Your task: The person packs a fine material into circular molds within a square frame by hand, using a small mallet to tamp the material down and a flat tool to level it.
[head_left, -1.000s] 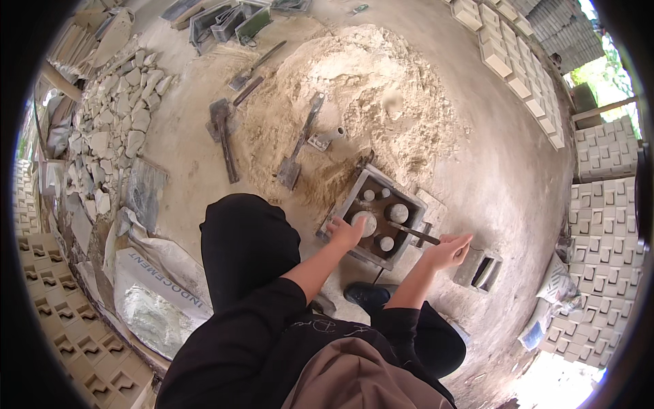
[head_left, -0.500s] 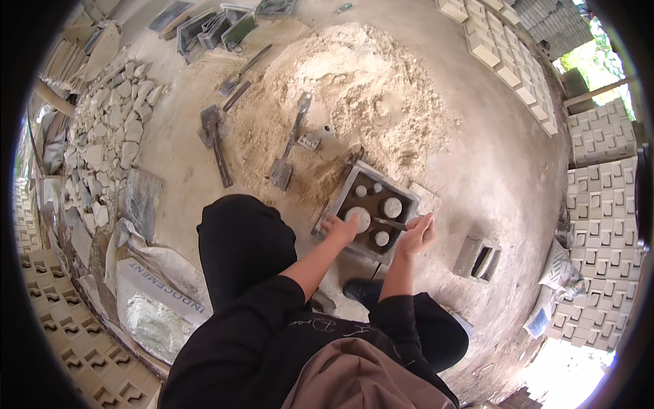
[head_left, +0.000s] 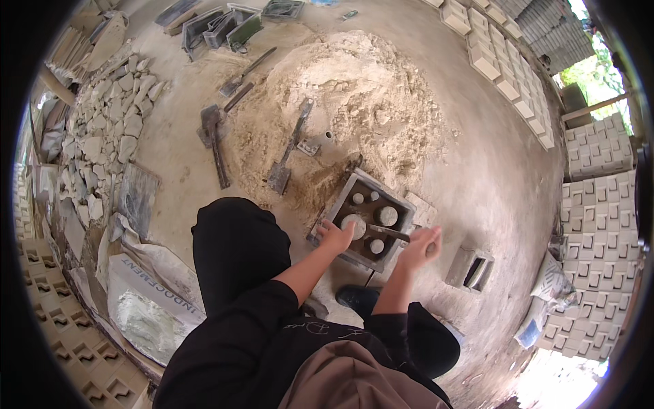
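Observation:
A square grey mould box (head_left: 342, 193) lies on the ground in front of me. Inside it, round pale pieces of several sizes stand up from a dark floor, including a large disc (head_left: 353, 225) and a smaller round piece (head_left: 387, 217). My left hand (head_left: 335, 236) rests over the box's left side, its fingers apart and its thumb against the large disc. On the right, my right hand (head_left: 420, 247) is closed round the handle of a narrow dark flat-bladed tool (head_left: 390, 232). That tool's blade reaches across the box toward the large disc; its exact kind is unclear.
Beyond the box rises a pile of pale sandy powder (head_left: 354, 88). A shovel-like tool (head_left: 289, 150) and a hammer-like tool (head_left: 215, 143) lie at its left. A hollow block (head_left: 470, 269) sits right; stone rubble (head_left: 112, 129) and stacked blocks (head_left: 599, 245) line the sides.
My right hand has shifted slightly right and down with the tool, drawing the blade back from the large disc's side. My left hand stays by the disc, its thumb and fingers wider apart.

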Available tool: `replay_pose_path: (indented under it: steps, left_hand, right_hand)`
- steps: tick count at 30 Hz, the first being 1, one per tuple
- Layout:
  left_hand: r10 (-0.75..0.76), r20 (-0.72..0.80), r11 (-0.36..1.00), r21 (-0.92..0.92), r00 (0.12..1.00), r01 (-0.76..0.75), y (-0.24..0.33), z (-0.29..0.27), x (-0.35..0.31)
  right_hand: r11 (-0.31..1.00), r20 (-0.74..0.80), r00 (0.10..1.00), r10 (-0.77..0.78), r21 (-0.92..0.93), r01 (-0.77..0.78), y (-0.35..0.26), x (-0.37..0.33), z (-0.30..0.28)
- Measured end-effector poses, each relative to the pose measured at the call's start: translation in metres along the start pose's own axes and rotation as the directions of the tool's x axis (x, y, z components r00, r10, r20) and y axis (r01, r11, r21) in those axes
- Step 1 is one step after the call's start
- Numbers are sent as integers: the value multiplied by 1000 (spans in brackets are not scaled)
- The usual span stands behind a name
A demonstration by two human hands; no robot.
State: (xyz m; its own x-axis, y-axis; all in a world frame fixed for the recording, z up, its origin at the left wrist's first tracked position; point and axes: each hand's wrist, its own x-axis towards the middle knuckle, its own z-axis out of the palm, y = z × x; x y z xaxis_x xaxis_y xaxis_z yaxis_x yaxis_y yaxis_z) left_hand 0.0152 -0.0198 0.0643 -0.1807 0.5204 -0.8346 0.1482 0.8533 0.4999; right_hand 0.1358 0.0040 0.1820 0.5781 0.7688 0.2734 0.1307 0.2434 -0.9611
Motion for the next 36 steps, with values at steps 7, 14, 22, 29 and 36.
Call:
replay_pose_path:
  steps: [7,14,22,29,36]
  left_hand:
    - [-18,-29,995,96,999,21,-1,10,4]
    - [10,34,998,58,999,-12,-3,2,4]
    - [13,10,992,123,1000,-14,-5,-1,2]
    - [6,-26,994,113,1000,-3,-5,4,9]
    - [21,38,980,197,999,-28,1,3,-4]
  right_hand:
    - [962,178,981,75,-270,-25,40,-4,7]
    - [971,-99,986,136,-183,-152,-1,11,-5]
    - [959,-39,976,215,-183,-219,0,26,-18]
    - [959,18,961,274,-84,-272,22,15,-22]
    - [952,-71,997,18,-304,-39,34,2,-43]
